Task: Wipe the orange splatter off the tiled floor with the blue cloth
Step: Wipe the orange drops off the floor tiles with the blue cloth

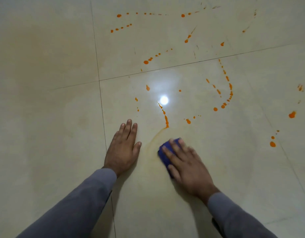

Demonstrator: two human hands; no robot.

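Blue cloth [166, 152] lies folded into a small pad under the fingers [172, 150] of the right hand [186, 165]. Those fingers are straight and slightly spread, pressing down flat on it rather than curling round it. Only the cloth's edges show, toward nine and twelve o'clock from the fingertips; the rest is hidden beneath the palm. The hand is blurred, which suggests a stroke in progress.

At nine o'clock from the cloth the left hand [124, 148] rests flat on the tiled floor [45, 117], fingers straight and close together, thumb out to the side, holding nothing; it looks like a prop for the person's weight.

Wiping looks early. A faint orange smear [152, 140] curves off the cloth toward twelve o'clock, where it meets a solid streak [166, 120] of orange splatter [227, 93]. Beyond that the drops run on: a curved trail at two o'clock, blobs at three o'clock, and dotted lines well off at twelve and one o'clock, across the grout line [165, 68].

Next move, I judge, calls for pushing the pad toward twelve o'clock along the streak with firm pressure, then lifting the thin smear, which could otherwise spread.
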